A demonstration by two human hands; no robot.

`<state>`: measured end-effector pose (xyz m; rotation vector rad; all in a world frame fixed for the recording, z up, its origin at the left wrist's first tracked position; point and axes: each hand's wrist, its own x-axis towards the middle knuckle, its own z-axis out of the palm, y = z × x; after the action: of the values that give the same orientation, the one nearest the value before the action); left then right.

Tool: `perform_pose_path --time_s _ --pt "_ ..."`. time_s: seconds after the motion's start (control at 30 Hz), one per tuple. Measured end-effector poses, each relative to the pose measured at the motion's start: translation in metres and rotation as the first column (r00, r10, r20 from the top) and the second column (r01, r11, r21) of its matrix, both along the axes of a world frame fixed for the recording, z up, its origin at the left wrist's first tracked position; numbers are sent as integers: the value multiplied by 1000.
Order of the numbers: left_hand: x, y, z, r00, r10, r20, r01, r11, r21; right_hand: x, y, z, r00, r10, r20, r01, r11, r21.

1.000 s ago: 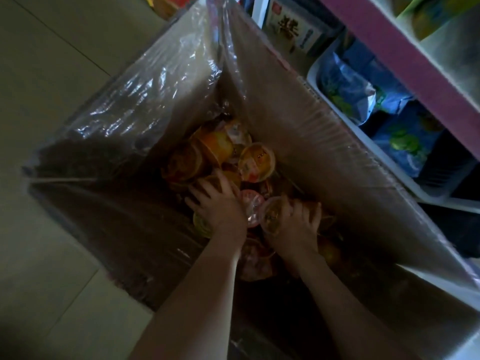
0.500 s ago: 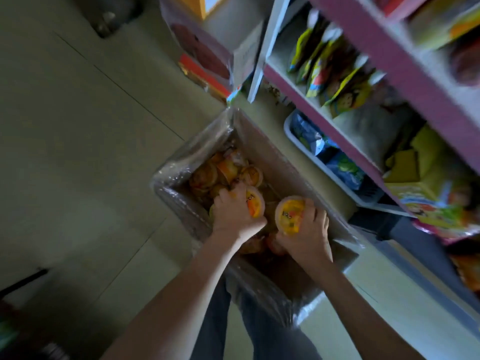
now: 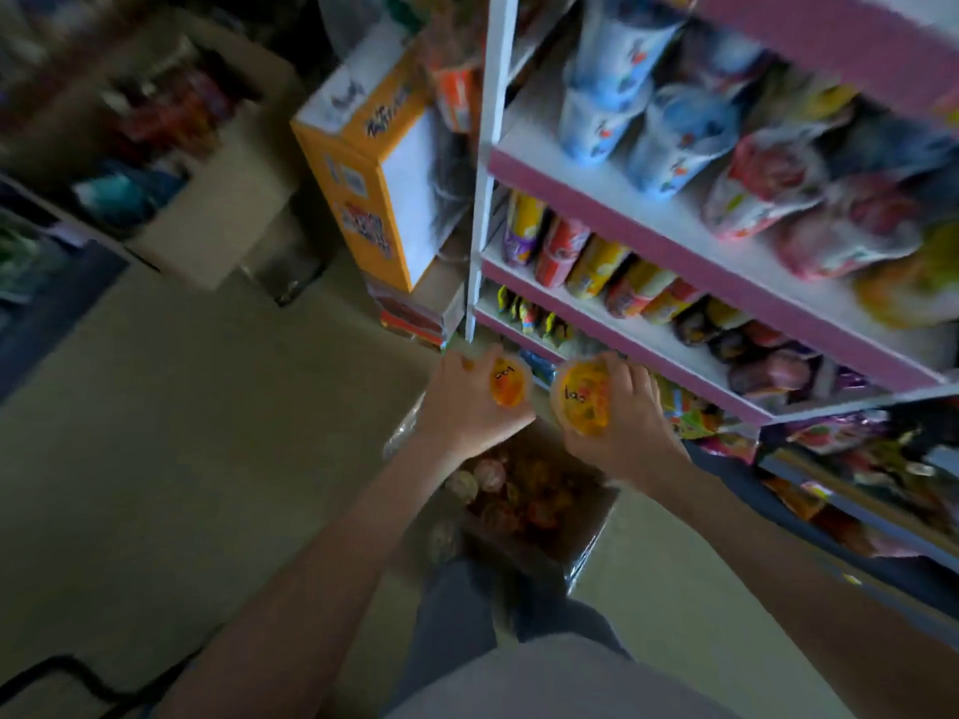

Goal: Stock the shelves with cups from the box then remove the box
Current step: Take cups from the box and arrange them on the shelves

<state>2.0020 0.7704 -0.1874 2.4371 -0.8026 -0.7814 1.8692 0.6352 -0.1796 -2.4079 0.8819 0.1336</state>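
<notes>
Over the open box point(image 3: 589, 537), both forearms extended, cups clear of its rim.

Grips, both bare hands:
- left grip point(image 3: 462, 409): fingers curled round one orange cup point(image 3: 507, 389), printed lid facing the camera.
- right grip point(image 3: 630, 433): fingers and thumb curled round a second orange cup point(image 3: 582, 404), lid likewise toward the camera.

The two cups are just beside each other, not touching. Both are short of the shelf unit point(image 3: 648, 241) on the right.

The box stands on the floor point(image 3: 207, 433) below the hands, near the foot of the shelf unit. A loose pile of cups point(image 3: 519, 493) shows inside. No count possible, as the frame is dim and blurred.

Shelves carry tall blue tubs point(image 3: 674, 142), pouches point(image 3: 768, 189) and upright packets point(image 3: 597, 262). No matching orange cups made out there. Cannot tell which shelf is meant for them.

Judgement on progress: early to middle. Two cups are in transit and none is confirmed placed. Left to do: set these two on a shelf, clear the pile by repeated trips, then carry the box off.
</notes>
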Motion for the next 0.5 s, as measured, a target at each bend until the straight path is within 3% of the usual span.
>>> perform_pose_path --time_s 0.23,0.5 --pt "40 -22 111 956 -210 206 240 961 -136 8 -11 118 969 -72 237 91 993 -70" --pt "66 -56 204 823 -247 511 428 862 -272 11 -37 210 915 -94 392 182 964 -194"
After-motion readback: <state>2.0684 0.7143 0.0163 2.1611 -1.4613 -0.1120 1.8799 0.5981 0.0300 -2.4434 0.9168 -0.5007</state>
